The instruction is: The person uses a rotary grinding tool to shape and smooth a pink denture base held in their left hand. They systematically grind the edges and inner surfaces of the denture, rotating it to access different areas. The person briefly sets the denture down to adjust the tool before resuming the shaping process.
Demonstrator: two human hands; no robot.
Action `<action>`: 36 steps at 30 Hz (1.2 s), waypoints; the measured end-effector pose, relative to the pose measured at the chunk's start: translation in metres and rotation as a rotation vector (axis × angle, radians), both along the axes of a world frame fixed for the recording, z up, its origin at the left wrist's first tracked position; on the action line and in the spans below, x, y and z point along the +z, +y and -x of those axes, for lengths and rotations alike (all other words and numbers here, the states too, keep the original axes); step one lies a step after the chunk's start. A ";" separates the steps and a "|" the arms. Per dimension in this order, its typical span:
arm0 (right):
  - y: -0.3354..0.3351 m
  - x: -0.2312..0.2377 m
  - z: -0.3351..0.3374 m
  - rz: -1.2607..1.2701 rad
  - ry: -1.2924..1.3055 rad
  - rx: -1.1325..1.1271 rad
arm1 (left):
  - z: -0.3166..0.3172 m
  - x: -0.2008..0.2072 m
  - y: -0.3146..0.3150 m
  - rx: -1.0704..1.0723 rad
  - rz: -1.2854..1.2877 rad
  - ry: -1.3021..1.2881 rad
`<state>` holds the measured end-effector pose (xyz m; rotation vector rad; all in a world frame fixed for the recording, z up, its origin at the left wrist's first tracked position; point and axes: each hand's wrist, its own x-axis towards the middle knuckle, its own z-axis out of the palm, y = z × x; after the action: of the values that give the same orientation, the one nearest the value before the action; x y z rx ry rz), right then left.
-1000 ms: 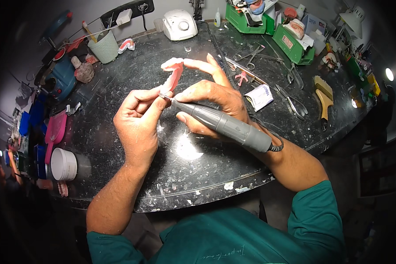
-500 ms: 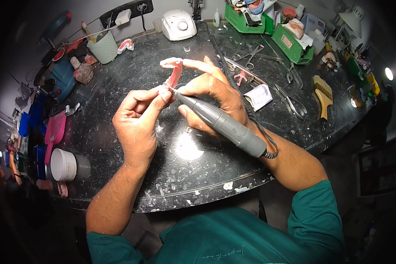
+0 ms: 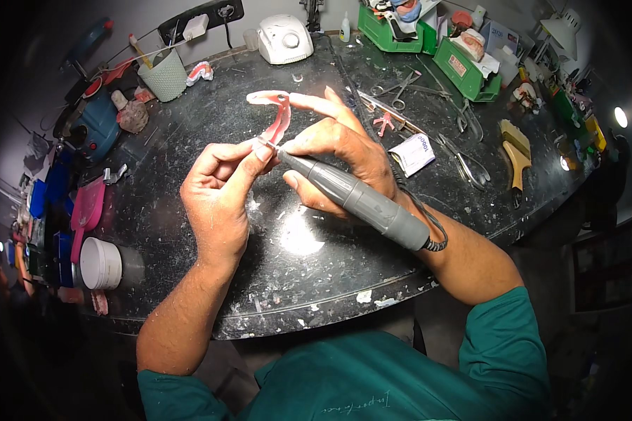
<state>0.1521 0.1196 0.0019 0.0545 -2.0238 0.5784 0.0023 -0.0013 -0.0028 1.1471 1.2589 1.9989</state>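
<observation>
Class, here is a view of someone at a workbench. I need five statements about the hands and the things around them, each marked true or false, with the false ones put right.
1. The right hand holds a grey handpiece. True.
2. The left hand holds scissors. False: it holds a curved pink piece.
3. A wooden-handled brush lies right of both hands. True.
4. The round white tub is right of both hands. False: it is to their left.
5. A white unit with a dial sits beyond the hands. True.
</observation>
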 end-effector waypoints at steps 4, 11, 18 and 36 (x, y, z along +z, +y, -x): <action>0.003 -0.003 0.000 0.003 0.002 0.018 | -0.001 0.002 0.000 -0.015 -0.007 -0.032; 0.004 -0.003 0.001 -0.004 0.010 0.054 | 0.000 0.001 0.001 -0.020 0.008 -0.046; 0.003 -0.001 0.000 -0.010 0.003 0.030 | 0.000 0.000 0.001 -0.011 0.007 -0.020; 0.001 0.000 -0.001 0.012 -0.012 0.004 | 0.000 0.001 -0.001 0.005 0.013 0.020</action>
<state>0.1531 0.1205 0.0017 0.0480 -2.0324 0.5947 0.0026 -0.0022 -0.0020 1.1610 1.2842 1.9848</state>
